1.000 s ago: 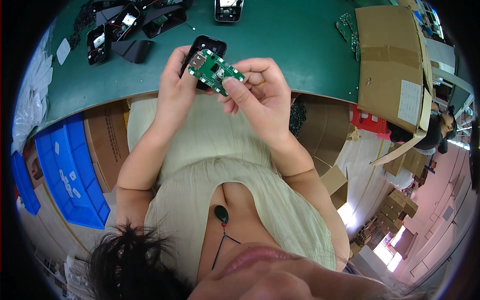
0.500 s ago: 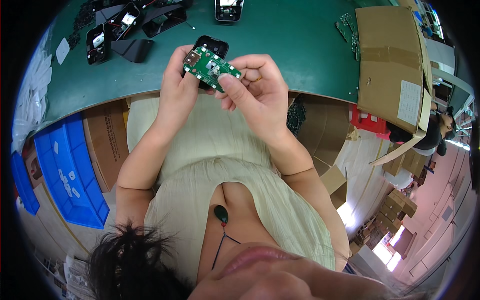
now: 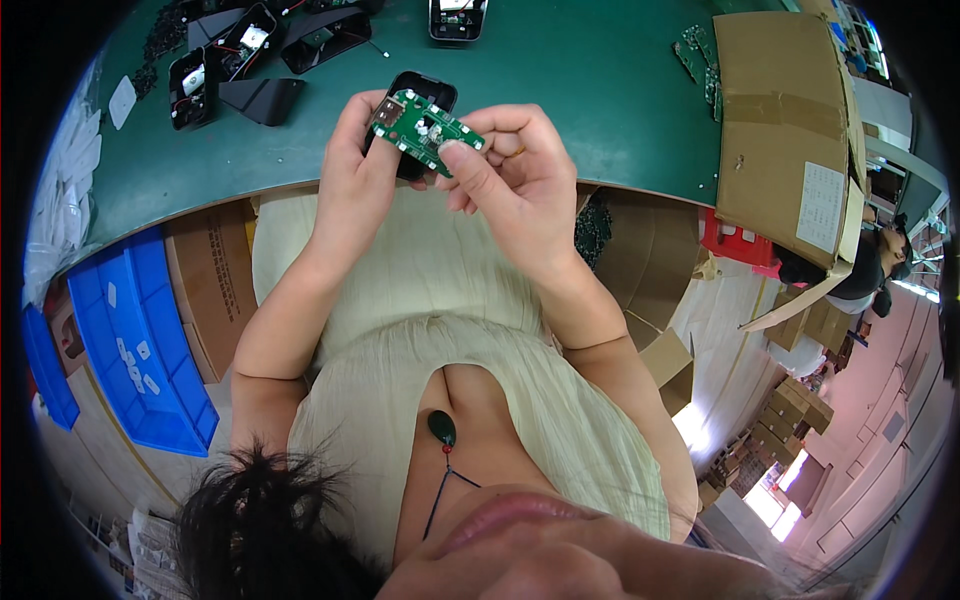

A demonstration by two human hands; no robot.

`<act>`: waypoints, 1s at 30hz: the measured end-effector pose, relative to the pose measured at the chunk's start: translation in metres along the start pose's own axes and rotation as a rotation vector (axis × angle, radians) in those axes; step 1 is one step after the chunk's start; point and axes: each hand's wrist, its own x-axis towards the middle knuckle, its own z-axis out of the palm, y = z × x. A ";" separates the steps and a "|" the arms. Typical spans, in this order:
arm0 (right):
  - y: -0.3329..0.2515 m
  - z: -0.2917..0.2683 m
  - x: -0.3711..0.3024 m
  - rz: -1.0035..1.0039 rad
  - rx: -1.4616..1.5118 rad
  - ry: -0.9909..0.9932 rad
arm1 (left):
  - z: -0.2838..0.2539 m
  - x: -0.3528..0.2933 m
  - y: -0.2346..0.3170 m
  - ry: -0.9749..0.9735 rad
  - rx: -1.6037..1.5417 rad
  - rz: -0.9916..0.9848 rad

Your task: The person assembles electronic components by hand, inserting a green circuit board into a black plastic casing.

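Observation:
A green circuit board (image 3: 415, 131) with a metal USB socket at its left end is pinched in my right hand (image 3: 515, 180), thumb on top near the board's right end. Behind and beneath it, my left hand (image 3: 360, 165) grips a black plastic housing (image 3: 428, 87), its thumb close to the USB socket. The board lies tilted over the housing and covers most of it. Whether the two parts touch I cannot tell. Both hands are just above the front edge of the green table (image 3: 560, 90).
Several black housings (image 3: 190, 88) with wires lie at the far left, near a white plate (image 3: 122, 102). Another housing (image 3: 458, 18) sits at the back. Circuit boards (image 3: 698, 65) lie beside a cardboard box (image 3: 775, 130) on the right. Plastic bags (image 3: 62, 190) and a blue bin (image 3: 140, 340) are at left.
The circuit board has turned slightly and shifted a little to the right over the housing. My right thumb has moved up slightly. My left hand stays in place.

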 end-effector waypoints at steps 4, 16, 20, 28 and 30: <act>0.001 -0.001 0.000 0.035 -0.026 -0.003 | -0.001 0.000 -0.001 0.000 -0.014 -0.001; 0.007 -0.009 0.008 0.079 -0.049 -0.005 | 0.001 -0.010 0.011 -0.138 -0.081 -0.039; 0.014 -0.014 0.009 -0.063 -0.224 -0.016 | -0.007 -0.009 0.007 -0.144 0.011 -0.105; 0.010 -0.012 0.013 -0.510 -0.502 0.013 | -0.003 -0.011 0.019 -0.221 0.058 -0.209; 0.012 -0.013 0.012 -0.477 -0.474 0.006 | -0.003 -0.012 0.020 -0.230 0.069 -0.214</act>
